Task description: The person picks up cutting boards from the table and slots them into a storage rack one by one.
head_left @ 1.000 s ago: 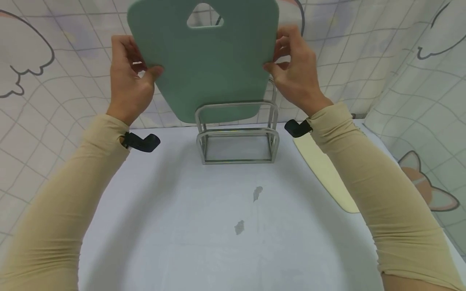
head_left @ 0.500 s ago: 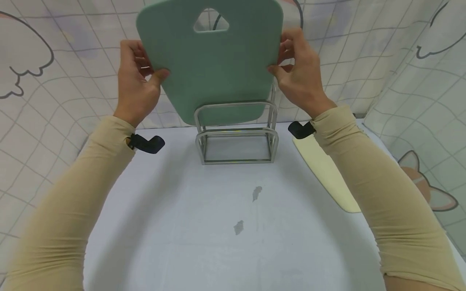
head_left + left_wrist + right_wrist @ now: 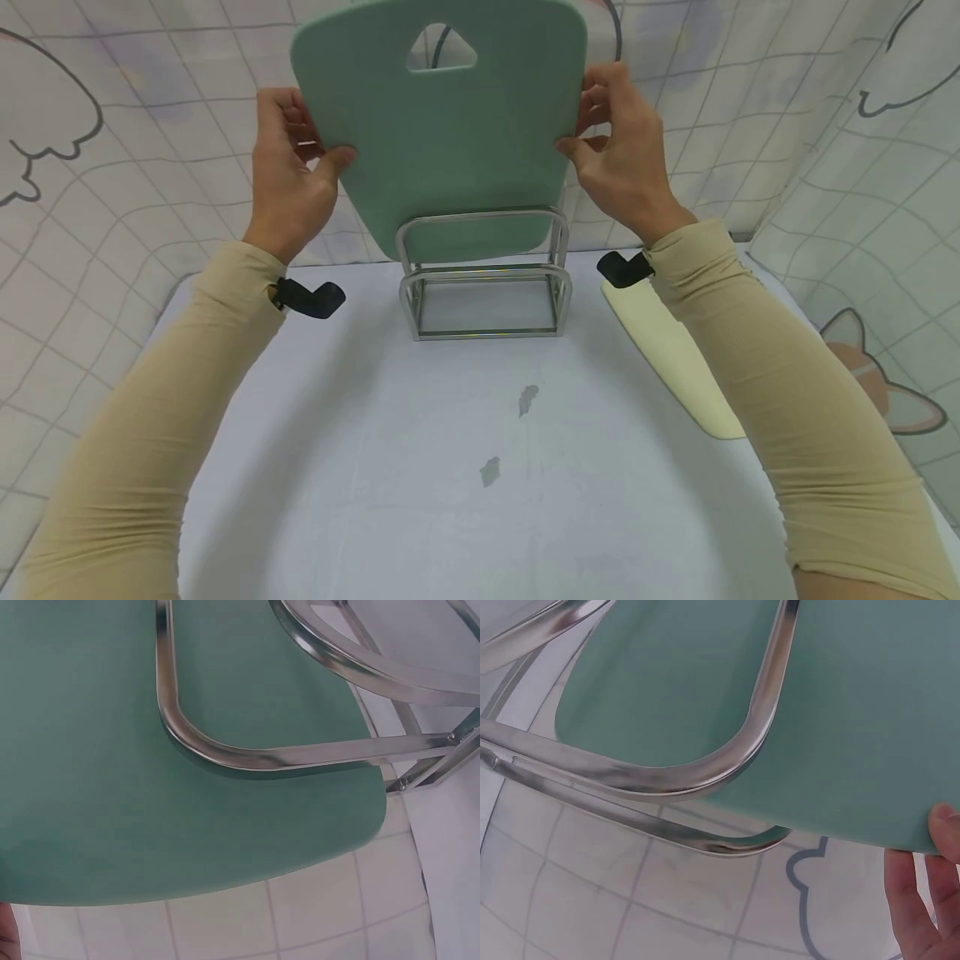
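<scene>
A green cutting board (image 3: pixel 457 125) with a rounded triangular handle hole stands upright, its lower end inside the rear slot of a metal rack (image 3: pixel 483 273). My left hand (image 3: pixel 294 187) grips its left edge, thumb on the front face and fingers behind. On the opposite edge my right hand (image 3: pixel 626 162) pinches the board the same way. In the left wrist view the board's rounded bottom corner (image 3: pixel 352 810) sits behind a bent rack bar (image 3: pixel 262 757). The right wrist view has the board between two bars, with my fingertips (image 3: pixel 945 825) at its edge.
A pale yellow flat board (image 3: pixel 667 354) lies on the white table (image 3: pixel 450 533) at the right, partly under my right forearm in view. Behind the rack hangs a checked cloth (image 3: pixel 187 150) with printed drawings. The rack's front slot holds nothing.
Both hands have shifted the green cutting board slightly right and down, so its lower end sits a little lower in the rack. The rack and yellow board stay about where they were.
</scene>
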`<state>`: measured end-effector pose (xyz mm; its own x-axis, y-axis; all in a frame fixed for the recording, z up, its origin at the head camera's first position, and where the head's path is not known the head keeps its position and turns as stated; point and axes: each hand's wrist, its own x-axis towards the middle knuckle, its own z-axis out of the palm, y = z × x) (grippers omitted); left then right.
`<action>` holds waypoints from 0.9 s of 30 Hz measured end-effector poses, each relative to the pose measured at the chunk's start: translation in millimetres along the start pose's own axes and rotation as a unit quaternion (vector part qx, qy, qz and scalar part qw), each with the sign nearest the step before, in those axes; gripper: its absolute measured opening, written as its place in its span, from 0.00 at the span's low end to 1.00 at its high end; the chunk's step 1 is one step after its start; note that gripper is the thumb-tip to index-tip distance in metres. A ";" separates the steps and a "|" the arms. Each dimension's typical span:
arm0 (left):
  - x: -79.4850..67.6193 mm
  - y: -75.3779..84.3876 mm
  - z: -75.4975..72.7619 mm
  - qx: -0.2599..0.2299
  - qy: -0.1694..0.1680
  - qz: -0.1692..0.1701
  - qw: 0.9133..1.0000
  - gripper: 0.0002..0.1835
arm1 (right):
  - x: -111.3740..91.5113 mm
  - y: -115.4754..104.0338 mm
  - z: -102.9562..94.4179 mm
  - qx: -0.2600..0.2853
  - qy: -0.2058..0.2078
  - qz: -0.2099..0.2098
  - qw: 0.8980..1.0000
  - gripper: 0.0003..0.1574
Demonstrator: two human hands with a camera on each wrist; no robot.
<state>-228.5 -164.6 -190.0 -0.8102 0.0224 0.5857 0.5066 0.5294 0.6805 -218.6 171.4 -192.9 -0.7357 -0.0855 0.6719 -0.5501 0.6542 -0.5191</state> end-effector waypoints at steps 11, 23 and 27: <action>-1.3 -2.1 1.6 -0.011 -0.002 -0.013 1.000 0.20 | -2.5 1.4 2.0 -0.004 -0.006 0.003 1.000 0.28; -5.5 -9.1 4.7 -0.010 -0.010 -0.013 1.000 0.22 | -5.6 5.6 4.8 -0.006 -0.013 0.000 1.000 0.29; -6.7 -9.4 6.1 -0.019 -0.014 -0.014 1.000 0.22 | -7.3 7.0 3.7 -0.009 -0.018 0.002 1.000 0.29</action>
<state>-229.6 -164.6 -203.1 -0.8323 0.0313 0.5535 0.4934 0.4968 0.7139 -218.5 173.8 -203.4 -0.7517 -0.1096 0.6504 -0.5400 0.6685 -0.5114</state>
